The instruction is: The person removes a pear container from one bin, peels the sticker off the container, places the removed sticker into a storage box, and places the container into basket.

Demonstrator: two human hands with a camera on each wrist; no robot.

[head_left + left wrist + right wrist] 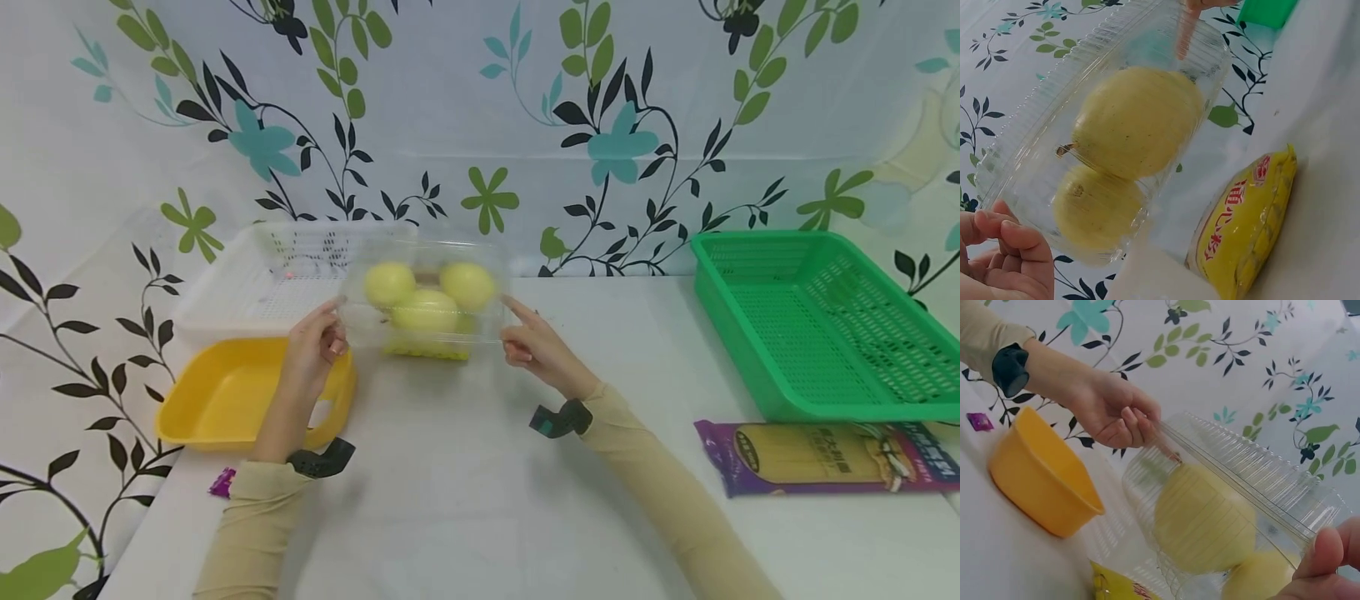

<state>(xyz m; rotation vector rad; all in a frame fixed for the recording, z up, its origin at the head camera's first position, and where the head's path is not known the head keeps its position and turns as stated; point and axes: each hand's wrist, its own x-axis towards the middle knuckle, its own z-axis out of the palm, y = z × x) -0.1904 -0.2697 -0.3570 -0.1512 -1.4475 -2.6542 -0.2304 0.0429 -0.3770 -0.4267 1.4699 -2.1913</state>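
A clear plastic clamshell box [480,333] is held up above the table, tilted in both wrist views. Inside it lie three yellow fruits [425,312], speckled and pear-like; a short stem shows on one in the left wrist view. My left hand [309,346] pinches the box's left edge between thumb and curled fingers. At the opposite end, my right hand [542,346] grips the right edge, its index finger extended along the wall. Below the box sits a yellow packet [1244,228] with red lettering, mostly hidden in the head view.
Beside my left forearm stands a yellow basin [217,396], in front of a white slotted basket [225,287]. A small purple packet [222,482] lies nearby. On the right are a green basket [731,342] and a purple-ended noodle pack [795,458].
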